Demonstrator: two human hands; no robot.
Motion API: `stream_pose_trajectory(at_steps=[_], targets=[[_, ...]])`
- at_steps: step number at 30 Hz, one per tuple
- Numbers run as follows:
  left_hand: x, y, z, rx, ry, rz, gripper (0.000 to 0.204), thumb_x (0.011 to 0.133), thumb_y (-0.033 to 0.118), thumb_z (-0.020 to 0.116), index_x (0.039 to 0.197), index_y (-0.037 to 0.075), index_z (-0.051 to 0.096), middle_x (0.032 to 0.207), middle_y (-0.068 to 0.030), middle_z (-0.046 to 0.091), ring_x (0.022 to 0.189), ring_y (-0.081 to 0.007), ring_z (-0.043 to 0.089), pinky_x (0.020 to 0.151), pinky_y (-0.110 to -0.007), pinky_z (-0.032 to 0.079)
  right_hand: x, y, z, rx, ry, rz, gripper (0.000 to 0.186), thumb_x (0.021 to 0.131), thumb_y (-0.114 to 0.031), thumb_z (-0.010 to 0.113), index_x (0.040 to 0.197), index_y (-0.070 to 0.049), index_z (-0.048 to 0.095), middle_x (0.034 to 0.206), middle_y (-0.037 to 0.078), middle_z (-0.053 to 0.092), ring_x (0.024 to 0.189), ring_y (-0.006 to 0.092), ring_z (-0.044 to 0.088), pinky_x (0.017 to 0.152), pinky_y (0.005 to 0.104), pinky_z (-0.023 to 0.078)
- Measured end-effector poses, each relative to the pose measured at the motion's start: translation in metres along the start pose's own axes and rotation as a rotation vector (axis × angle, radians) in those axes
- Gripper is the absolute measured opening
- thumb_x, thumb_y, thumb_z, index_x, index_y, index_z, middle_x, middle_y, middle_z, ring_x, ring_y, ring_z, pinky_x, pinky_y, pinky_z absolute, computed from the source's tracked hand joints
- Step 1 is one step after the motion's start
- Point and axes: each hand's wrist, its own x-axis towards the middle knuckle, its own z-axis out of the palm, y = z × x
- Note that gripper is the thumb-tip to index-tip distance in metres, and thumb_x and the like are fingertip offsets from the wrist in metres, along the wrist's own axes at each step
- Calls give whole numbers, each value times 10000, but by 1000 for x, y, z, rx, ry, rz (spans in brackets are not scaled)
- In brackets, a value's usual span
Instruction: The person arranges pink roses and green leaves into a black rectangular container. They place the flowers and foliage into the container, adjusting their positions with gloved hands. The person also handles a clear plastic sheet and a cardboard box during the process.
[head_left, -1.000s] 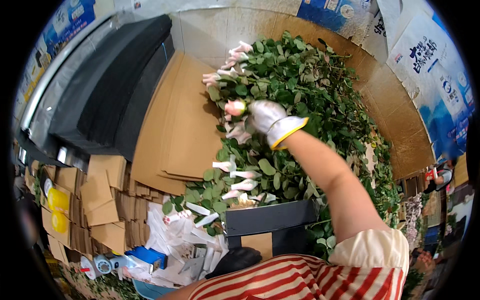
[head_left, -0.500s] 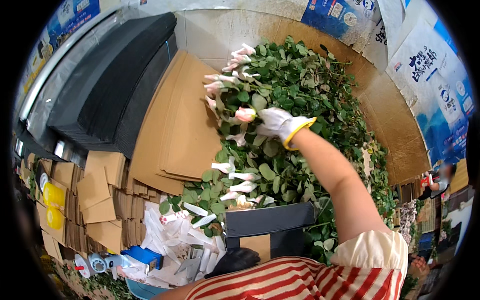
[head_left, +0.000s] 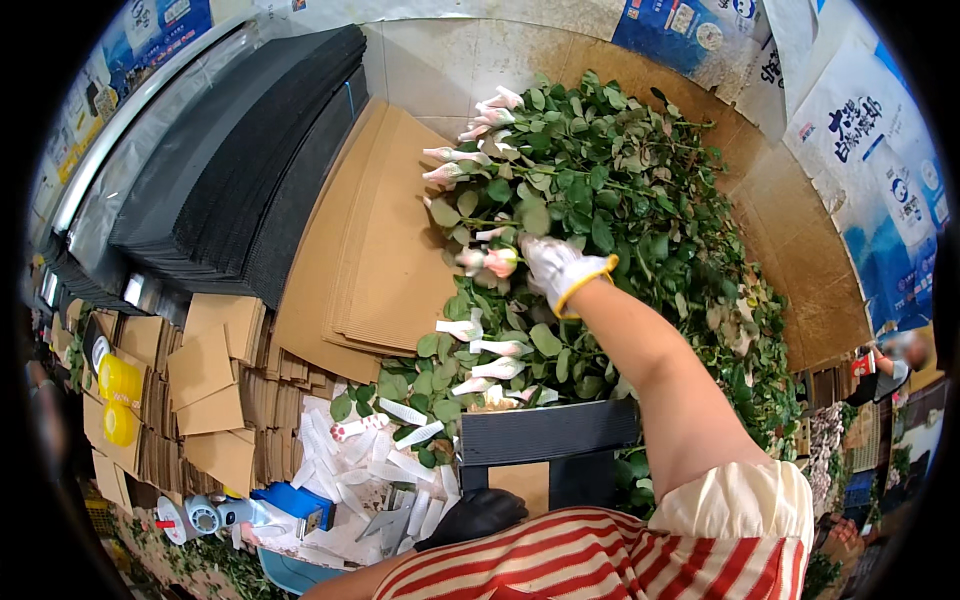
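Observation:
My right hand [head_left: 556, 270], in a white glove with a yellow cuff, is closed just below two pink rose heads, one of them blurred; the rose [head_left: 500, 262] nearer the hand is bare, and the grip on the stems is mostly hidden. Around it spreads a large heap of leafy rose stems [head_left: 640, 190]. Several rose heads [head_left: 500, 368] along its left side wear white mesh sleeves. My left hand [head_left: 486, 516], in a black glove, rests low beside a black corrugated board [head_left: 548, 432]; its fingers are too dark to make out.
Loose white sleeves [head_left: 385, 465] lie left of the board, with a blue box [head_left: 300, 503] and a small fan [head_left: 205, 516]. Flat cardboard sheets [head_left: 390, 250] and a stack of black boards [head_left: 240, 160] stand left. A cardboard wall [head_left: 790, 240] curves round the heap's right side.
My right hand has shifted slightly down, bringing the bare rose lower. A second pink rose head now shows beside it. My left hand keeps its place by the black board.

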Motion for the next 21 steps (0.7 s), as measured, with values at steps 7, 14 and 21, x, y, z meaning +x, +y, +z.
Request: stream_pose_trajectory(at_steps=[7,14,21], targets=[[4,3,-9,138,-8,127,229,849,227,671,1015,71,693,1067,-78,660,1024,-272,617,871,-373,474,-93,59,-128,158,376,-107,428,835,-313,709,1213,-123,643,851,95,702,731,197,679,672,314,546],[16,4,-8,42,39,59,179,800,195,710,937,81,727,937,-94,709,949,-283,657,823,-407,517,-143,89,-268,228,701,109,383,918,-337,651,1227,-112,632,1002,126,709,831,180,662,757,338,517],[7,-6,-3,61,-57,119,200,867,214,615,995,93,709,1126,-88,661,1100,-262,604,945,-397,468,-38,73,-102,-88,101,29,320,771,-214,679,1029,-23,687,968,236,693,957,369,680,800,447,544]])
